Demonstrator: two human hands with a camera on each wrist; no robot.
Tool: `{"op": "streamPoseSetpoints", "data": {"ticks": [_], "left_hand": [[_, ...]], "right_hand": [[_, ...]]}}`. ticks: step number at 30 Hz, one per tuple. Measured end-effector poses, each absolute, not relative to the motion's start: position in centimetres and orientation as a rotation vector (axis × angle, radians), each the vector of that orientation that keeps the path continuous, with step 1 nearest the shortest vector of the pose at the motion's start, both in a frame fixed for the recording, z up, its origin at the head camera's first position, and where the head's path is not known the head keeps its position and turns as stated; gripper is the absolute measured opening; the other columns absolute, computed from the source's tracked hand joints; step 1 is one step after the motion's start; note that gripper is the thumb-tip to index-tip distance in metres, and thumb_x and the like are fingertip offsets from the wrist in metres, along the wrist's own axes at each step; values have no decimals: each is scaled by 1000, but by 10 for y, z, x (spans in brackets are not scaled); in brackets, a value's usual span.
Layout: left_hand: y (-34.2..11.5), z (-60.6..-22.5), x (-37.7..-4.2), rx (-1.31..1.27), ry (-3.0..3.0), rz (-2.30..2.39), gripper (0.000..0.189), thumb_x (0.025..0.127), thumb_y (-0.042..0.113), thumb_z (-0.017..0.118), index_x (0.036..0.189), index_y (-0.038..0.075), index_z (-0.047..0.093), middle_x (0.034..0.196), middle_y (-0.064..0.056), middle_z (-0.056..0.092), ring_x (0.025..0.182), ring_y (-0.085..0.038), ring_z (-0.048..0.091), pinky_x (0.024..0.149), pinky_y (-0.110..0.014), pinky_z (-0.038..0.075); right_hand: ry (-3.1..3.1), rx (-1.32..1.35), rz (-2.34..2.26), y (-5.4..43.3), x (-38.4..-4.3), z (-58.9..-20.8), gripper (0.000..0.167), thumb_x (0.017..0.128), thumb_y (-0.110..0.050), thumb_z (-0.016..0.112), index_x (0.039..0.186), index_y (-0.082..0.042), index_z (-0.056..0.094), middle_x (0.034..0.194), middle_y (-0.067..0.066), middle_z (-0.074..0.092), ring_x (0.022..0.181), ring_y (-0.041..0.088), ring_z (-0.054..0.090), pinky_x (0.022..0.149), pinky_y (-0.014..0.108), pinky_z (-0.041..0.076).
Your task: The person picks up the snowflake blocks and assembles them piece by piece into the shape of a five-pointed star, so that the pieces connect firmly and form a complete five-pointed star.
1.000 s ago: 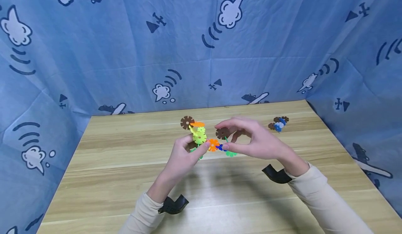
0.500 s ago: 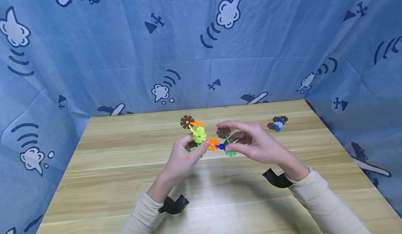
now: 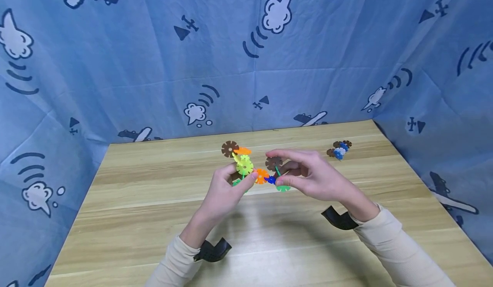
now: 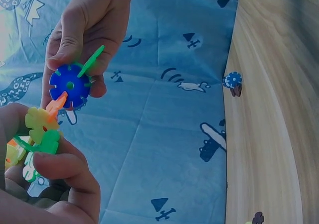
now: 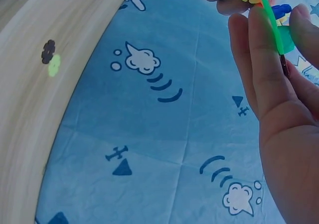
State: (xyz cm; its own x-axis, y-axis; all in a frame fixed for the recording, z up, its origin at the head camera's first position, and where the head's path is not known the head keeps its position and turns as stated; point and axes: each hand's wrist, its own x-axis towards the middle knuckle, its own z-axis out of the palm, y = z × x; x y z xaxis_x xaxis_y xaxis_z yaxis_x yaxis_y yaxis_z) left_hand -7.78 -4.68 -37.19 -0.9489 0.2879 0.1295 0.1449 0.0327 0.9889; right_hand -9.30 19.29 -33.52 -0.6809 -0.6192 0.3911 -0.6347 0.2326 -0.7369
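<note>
Left hand (image 3: 224, 188) grips multicoloured chain of slotted plastic discs (image 3: 244, 166), fingers curled; right hand (image 3: 312, 175) pinches round blue plastic disc (image 4: 61, 79) within chain, all above pale wooden counter (image 3: 146, 210). Steadying round orange plastic disc (image 3: 260, 176) seems wise (thin rims could flex); square slots should help.

Above the tabletop (image 3: 150, 223), the left hand (image 3: 226, 188) and right hand (image 3: 313, 176) both grip a chain (image 3: 261, 176) of slotted discs. A yellow disc (image 3: 244, 167) shows beside the left thumb; a blue disc (image 3: 271, 180) and a green disc (image 3: 283, 188) sit at the right thumb, a brown disc (image 3: 274, 163) under the right forefinger. 2 pale sleeves (image 3: 396, 238) reach in from below. Farther right, a brown, blue and white cluster (image 3: 340, 151) rests near the far edge. Behind hangs a plane-print blue curtain (image 3: 161, 77).
</note>
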Motion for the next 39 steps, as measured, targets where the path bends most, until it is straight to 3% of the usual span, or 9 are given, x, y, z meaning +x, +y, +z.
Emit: {"op": "streamPoseSetpoints", "data": {"ticks": [9, 22, 31, 39], "left_hand": [[-47, -373, -77, 439, 2179, 2069, 17, 95, 17, 71, 105, 4, 72, 94, -5, 67, 90, -20, 58, 76, -29, 48], [-48, -373, -78, 410, 2144, 2107, 18, 95, 15, 70, 109, 4, 73, 103, -7, 70, 97, -19, 61, 82, -31, 51], [-51, -372, -76, 401, 2123, 2106, 19, 94, 15, 71, 110, 4, 73, 102, -6, 70, 98, -20, 61, 83, -32, 52], [-53, -370, -74, 403, 2120, 2098, 20, 94, 16, 72, 110, 5, 73, 102, -5, 70, 98, -20, 61, 83, -31, 52]], "right_hand": [[-2454, 1265, 1485, 193, -92, -336, 55, 88, 4, 74, 139, 0, 55, 126, 17, 67, 97, 17, 74, 80, 30, 62], [-2495, 1228, 1497, 193, -91, -335, 67, 84, -1, 80, 145, -6, 52, 132, 11, 65, 101, 14, 72, 85, 30, 61], [-2530, 1210, 1517, 193, -89, -334, 74, 86, 0, 78, 151, -6, 44, 132, 16, 63, 99, 15, 72, 81, 30, 61], [-2573, 1158, 1519, 192, -85, -333, 82, 81, -2, 84, 151, -5, 42, 139, 14, 59, 100, 15, 70, 87, 29, 60]]}}
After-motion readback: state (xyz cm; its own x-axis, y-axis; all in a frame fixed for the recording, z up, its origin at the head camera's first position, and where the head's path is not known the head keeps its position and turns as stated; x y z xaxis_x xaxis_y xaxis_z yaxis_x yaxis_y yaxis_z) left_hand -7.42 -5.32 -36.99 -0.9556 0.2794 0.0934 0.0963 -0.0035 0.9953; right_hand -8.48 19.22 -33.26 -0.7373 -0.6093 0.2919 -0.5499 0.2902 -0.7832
